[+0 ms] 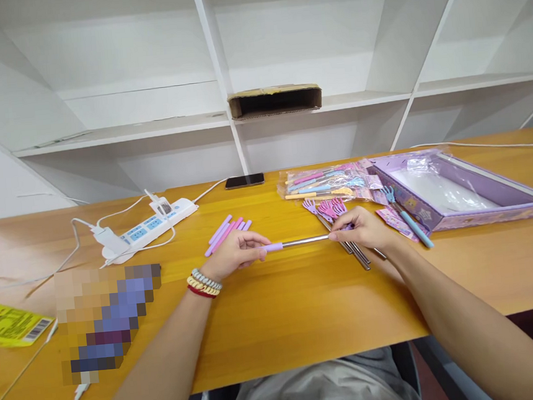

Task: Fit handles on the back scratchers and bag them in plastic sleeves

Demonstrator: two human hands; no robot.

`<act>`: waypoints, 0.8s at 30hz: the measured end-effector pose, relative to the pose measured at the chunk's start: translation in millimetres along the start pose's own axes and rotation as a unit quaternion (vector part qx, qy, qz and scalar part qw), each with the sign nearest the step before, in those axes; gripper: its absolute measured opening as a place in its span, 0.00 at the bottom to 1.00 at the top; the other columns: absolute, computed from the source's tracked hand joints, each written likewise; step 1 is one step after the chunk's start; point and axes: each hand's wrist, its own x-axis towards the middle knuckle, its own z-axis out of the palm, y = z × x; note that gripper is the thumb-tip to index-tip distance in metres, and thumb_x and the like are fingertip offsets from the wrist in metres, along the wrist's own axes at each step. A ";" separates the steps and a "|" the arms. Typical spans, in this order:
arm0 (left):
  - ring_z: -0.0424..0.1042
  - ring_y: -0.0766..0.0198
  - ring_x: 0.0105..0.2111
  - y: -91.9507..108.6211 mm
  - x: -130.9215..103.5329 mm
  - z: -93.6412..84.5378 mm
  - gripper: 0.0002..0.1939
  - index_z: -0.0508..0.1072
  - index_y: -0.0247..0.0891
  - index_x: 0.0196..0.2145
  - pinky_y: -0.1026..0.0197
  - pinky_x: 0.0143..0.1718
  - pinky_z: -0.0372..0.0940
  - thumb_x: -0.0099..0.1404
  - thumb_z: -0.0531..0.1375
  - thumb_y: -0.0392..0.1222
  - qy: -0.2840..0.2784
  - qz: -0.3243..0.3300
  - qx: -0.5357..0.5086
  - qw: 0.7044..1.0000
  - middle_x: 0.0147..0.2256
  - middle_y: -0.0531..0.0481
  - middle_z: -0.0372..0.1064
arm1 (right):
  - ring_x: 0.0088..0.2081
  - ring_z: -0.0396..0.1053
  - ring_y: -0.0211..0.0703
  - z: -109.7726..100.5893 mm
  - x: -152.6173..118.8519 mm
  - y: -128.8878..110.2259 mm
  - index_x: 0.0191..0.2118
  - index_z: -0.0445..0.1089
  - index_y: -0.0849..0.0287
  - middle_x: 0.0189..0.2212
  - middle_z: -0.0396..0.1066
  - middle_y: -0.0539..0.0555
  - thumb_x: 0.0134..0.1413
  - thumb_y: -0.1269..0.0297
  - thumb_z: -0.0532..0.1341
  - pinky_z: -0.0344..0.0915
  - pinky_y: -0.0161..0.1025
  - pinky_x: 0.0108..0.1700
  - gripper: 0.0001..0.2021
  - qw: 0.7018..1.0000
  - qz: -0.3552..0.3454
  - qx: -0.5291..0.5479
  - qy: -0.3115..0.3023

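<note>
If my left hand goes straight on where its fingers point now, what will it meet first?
Following the silver rod, your left hand would likely meet your right hand first; depth is unclear from one view.

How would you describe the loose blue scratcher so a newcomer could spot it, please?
Find the open purple box on the right. The blue scratcher lies by its left side. Unlike its unbagged pink and purple neighbours, it has a blue head.
</note>
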 end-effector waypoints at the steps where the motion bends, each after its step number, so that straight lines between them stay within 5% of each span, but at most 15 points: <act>1: 0.56 0.76 0.13 0.0 0.6 2.2 0.16 0.73 0.34 0.37 0.72 0.12 0.47 0.52 0.63 0.45 0.008 -0.002 0.006 1.000 0.21 0.51 0.70 | 0.21 0.57 0.33 1.9 0.4 0.1 0.25 0.75 0.64 0.17 0.66 0.51 0.41 0.54 0.65 0.52 0.34 0.23 0.15 1.000 0.005 0.005 0.004; 12: 0.61 0.73 0.19 8.4 0.7 27.6 0.15 0.74 0.32 0.34 0.70 0.17 0.50 0.51 0.64 0.44 0.023 -0.018 -0.005 1.000 0.24 0.50 0.69 | 0.18 0.51 0.30 32.0 2.0 -12.2 0.23 0.74 0.64 0.14 0.61 0.49 0.39 0.56 0.66 0.46 0.33 0.20 0.14 0.998 0.015 0.056 0.009; 24: 0.67 0.68 0.24 14.0 -0.9 49.7 0.11 0.74 0.33 0.32 0.66 0.24 0.60 0.52 0.62 0.43 0.070 0.052 0.051 0.995 0.27 0.48 0.71 | 0.18 0.51 0.30 39.9 1.8 -12.9 0.20 0.72 0.63 0.14 0.61 0.48 0.38 0.54 0.66 0.47 0.32 0.20 0.15 0.997 0.014 0.077 0.016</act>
